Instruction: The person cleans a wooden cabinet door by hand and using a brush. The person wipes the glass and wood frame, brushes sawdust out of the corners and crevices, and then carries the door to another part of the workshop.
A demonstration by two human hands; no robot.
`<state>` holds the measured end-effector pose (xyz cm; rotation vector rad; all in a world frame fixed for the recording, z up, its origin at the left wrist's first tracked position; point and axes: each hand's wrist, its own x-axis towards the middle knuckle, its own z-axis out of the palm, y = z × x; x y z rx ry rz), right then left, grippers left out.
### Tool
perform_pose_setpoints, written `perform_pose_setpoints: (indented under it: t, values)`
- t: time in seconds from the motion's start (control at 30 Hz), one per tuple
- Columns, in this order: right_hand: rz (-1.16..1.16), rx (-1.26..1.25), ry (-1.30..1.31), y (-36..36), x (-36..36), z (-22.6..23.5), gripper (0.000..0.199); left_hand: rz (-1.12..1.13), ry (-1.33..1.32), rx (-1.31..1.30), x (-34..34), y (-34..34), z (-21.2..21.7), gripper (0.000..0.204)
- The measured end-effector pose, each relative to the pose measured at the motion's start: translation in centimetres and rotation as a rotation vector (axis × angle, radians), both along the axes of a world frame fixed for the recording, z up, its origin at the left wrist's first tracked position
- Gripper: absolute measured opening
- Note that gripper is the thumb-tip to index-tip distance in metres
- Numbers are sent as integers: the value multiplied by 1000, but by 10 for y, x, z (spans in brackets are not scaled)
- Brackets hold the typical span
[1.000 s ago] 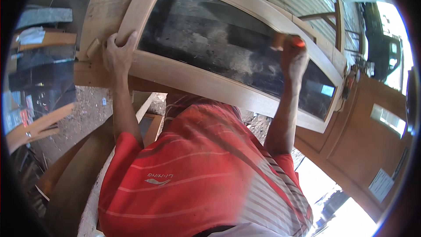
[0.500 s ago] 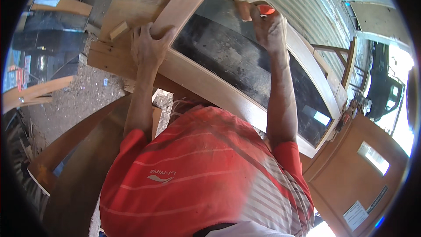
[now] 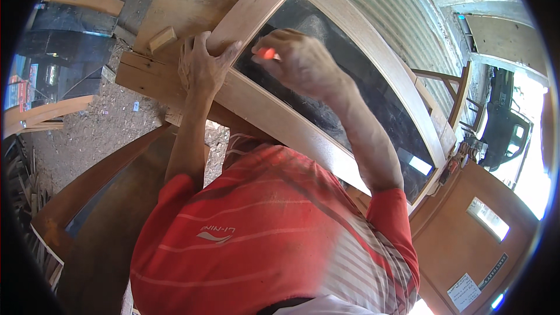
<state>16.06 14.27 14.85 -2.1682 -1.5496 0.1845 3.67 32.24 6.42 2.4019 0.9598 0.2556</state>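
A pale wooden frame (image 3: 256, 16) with a dark, dusty glass-like panel (image 3: 373, 105) lies aslant in front of me. My left hand (image 3: 201, 67) grips its near left corner, thumb along the wood and fingers bent over the end. Over the panel's left part is my right hand (image 3: 297, 61), closed and smeared by motion. Its fingers wrap a tool with an orange-red handle (image 3: 268, 53). The rest of that tool is hidden, so its kind cannot be made out.
Beneath the frame are wide boards (image 3: 175, 0), with a small wood block (image 3: 162, 39) beside my left hand. Corrugated metal sheeting (image 3: 402, 17) stands beyond. A brown panel (image 3: 490, 239) is at right, a curved wooden piece (image 3: 99, 181) at left.
My right hand has moved left and nearer, from the frame's far edge to above the panel's left part, with the orange-red handle. My left hand stays at the corner.
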Motion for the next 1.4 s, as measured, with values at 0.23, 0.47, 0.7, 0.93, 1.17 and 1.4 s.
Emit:
perform_pose_setpoints:
  t: [0.23, 0.47, 0.7, 0.93, 1.17, 1.4]
  values:
    - [-159, -25, -163, -15, 11, -20, 20, -32, -6, 52, -2, -1, -1, 71]
    - [81, 105, 39, -17, -42, 2, 21, -22, -4, 40, -4, -2, 8, 72]
    - [-104, 118, 168, -32, -15, -7, 21, -37, 36, 49, -2, -1, 7, 74]
    - [-620, 62, 133, -54, 40, 10, 17, -59, 20, 50, -4, 2, 0, 71]
    - [-403, 81, 233, -71, 40, 14, 20, -59, 5, 49, -4, 0, 1, 71]
    - [-230, 197, 7, -62, 11, -2, 14, -50, -16, 38, -1, -1, 1, 72]
